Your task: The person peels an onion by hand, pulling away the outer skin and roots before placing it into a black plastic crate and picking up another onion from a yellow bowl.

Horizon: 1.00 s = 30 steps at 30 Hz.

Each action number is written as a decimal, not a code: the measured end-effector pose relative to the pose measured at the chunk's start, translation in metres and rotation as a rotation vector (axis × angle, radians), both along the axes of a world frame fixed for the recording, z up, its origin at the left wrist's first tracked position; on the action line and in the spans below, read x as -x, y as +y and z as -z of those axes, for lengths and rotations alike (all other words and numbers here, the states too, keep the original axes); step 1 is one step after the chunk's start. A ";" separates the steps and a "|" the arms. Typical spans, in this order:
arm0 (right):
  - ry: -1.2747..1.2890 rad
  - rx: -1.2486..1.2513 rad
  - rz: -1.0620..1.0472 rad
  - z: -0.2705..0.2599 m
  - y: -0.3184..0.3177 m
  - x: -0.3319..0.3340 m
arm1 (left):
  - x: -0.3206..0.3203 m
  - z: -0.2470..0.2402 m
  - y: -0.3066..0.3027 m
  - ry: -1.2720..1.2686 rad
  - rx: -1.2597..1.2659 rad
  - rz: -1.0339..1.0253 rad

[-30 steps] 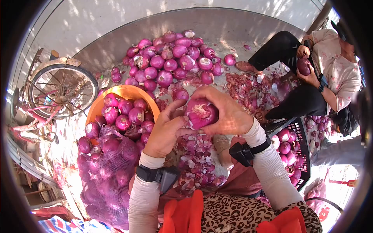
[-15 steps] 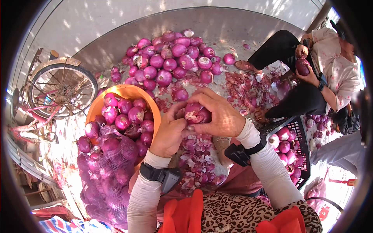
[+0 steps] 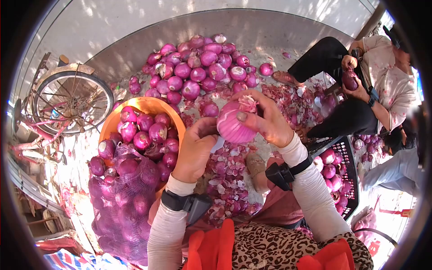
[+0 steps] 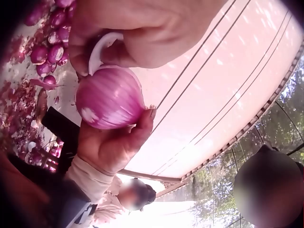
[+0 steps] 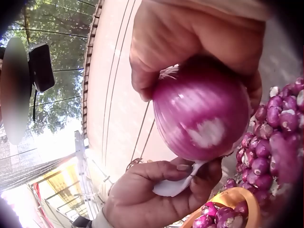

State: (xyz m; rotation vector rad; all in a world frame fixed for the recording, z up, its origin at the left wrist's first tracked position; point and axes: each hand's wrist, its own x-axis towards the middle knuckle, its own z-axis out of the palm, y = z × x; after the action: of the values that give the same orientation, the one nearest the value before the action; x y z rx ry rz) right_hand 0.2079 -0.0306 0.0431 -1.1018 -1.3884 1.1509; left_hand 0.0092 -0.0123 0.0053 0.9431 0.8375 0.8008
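A large red onion [image 3: 233,125] is gripped by my right hand [image 3: 273,125], the thumb near its dry, frayed end and the fingers round the far side. My left hand [image 3: 192,150] is at the onion's lower left. In the right wrist view its thumb and fingers pinch a pale strip of onion skin [image 5: 172,188], whose upper end meets the onion's underside. The left wrist view shows the same strip curling out between the left fingers. Below both hands, loose onion skins [image 3: 227,184] cover the ground.
Onions heap up [image 3: 198,67] ahead by a low wall. At left, an orange basin [image 3: 178,121] of onions stands behind a full purple mesh sack [image 3: 121,211], near a bicycle wheel [image 3: 72,105]. At right are a black crate [image 3: 352,175] with onions and a seated person [image 3: 382,76] holding an onion.
The onion has been turned in the right hand, its frayed end now upward by the right thumb. A pale skin strip now shows in the left hand, which has shifted slightly rightward.
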 end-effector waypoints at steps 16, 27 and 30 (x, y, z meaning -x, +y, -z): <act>0.028 0.027 -0.052 0.005 0.006 -0.012 | 0.005 -0.003 0.002 -0.285 0.123 0.044; 0.116 0.066 -0.165 0.005 0.002 0.003 | -0.001 -0.002 -0.003 -0.329 0.077 -0.016; 0.103 0.021 -0.162 0.012 0.002 0.001 | -0.003 0.002 0.000 -0.371 0.163 -0.142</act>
State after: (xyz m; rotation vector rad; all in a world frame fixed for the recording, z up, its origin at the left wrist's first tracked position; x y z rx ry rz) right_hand 0.2065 -0.0281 0.0310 -0.9443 -1.4070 1.3222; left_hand 0.0127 -0.0123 0.0035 0.5709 0.6377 0.9786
